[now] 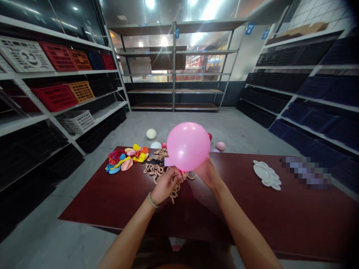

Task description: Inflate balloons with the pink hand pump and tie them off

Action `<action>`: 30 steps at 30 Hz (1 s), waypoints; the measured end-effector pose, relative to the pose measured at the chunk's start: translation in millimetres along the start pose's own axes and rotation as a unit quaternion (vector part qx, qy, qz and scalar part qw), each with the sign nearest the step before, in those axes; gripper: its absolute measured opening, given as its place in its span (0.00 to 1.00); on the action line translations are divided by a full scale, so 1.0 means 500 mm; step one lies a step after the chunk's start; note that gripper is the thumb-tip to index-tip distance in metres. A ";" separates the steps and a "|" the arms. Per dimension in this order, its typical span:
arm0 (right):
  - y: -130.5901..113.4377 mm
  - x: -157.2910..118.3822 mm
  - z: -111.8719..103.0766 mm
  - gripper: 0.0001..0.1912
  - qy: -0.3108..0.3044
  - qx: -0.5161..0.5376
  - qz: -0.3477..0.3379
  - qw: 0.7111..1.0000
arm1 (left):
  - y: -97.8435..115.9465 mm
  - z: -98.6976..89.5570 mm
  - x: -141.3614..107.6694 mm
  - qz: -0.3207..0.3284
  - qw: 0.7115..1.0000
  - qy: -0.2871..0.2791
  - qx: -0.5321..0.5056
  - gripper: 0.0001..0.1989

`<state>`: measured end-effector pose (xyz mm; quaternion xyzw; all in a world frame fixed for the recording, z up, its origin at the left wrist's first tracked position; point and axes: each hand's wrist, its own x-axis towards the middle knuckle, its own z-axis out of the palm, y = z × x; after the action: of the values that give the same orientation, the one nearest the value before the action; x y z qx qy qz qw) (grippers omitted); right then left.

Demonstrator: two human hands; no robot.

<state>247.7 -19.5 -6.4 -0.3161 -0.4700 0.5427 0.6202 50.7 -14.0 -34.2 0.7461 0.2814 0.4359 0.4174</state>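
The left hand point(165, 185) and right hand point(206, 173) are close together, clamped on a pink balloon point(187, 146) above a dark red table point(112, 201). Limp balloons point(126, 158), tan loops point(158, 170) and a white palette point(266, 174) lie on it. Beyond, a pale balloon point(151, 133) sits on the grey floor point(238, 127); crates point(54, 98) fill shelves point(64, 71) on the left.
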 end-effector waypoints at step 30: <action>0.000 0.124 -0.081 0.58 0.071 -0.063 -0.053 0.994 | -0.036 -0.035 0.216 0.012 0.978 0.088 -0.188 0.46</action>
<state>283.3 45.4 -6.2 -0.3665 -0.4742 0.4548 0.6587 84.1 86.2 -0.2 0.6161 0.2209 0.5505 0.5183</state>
